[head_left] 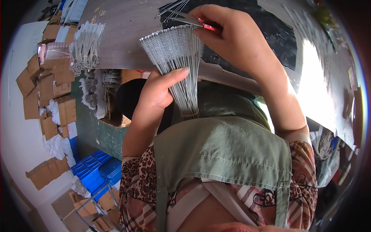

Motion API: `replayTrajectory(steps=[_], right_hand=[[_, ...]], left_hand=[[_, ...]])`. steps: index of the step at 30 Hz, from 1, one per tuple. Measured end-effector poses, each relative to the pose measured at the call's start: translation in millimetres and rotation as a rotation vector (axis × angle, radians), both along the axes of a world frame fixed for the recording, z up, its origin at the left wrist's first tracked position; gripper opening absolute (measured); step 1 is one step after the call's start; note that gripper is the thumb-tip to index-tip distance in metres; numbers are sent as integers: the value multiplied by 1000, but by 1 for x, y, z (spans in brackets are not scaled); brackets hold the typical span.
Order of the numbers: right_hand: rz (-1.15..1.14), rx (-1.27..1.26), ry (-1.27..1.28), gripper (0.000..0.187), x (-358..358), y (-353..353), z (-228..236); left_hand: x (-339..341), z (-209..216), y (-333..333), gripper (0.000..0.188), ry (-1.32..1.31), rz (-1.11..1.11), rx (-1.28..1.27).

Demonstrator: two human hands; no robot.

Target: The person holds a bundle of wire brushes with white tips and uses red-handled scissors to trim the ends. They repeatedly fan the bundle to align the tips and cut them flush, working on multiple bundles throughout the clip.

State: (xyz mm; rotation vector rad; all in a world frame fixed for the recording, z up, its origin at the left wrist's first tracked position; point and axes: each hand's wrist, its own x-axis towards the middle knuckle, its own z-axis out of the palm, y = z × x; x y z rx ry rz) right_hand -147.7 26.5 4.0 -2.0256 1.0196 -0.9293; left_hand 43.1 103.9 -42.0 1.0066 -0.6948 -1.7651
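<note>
My left hand (158, 87) is closed around a fanned bundle of thin wire brushes (174, 50), its thumb across the stems. Their grey bristled ends spread upward over the table edge, and a band (190, 115) gathers the stems at the bottom, close to my apron. In my right hand (235, 36) is a small pair of scissors (211, 27) with red handles. The blades point left, just above the bristled tips; whether they touch them I cannot tell. Behind the blades, several loose looped wires (174, 8) lie on a black mat (270, 29).
Another bundle of wire brushes (87, 44) lies at the left of the grey table (127, 33). Below it, an open carton (116, 118) holds more bundles. Cardboard boxes (46, 85) and a blue crate (91, 168) stand left. Thin wires (315, 42) lie far right.
</note>
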Motion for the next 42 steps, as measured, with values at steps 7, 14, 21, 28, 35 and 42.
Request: replayTrajectory(steps=[7,14,21,28,35,42], right_hand=[[87,-100,-153,27,-2,-3,-13],[140,-126,-188,23,-4,-6,-18],[333,156,-372,16,-11,-21,-33],[349,183,-381,14,-12,-22,-31],[359,142,-469,13,2,-13,-26],[192,134,-327,17,2,-1,-16]], left_hand=[[0,-2,1,39,2,3,-7],[-1,-1,1,41,-6,-7,-8],[-1,-4,2,44,7,17,-6],[-5,-4,4,47,-53,45,-17],[-10,-14,7,64,-188,34,-109],[-14,-8,6,54,-191,51,-94]])
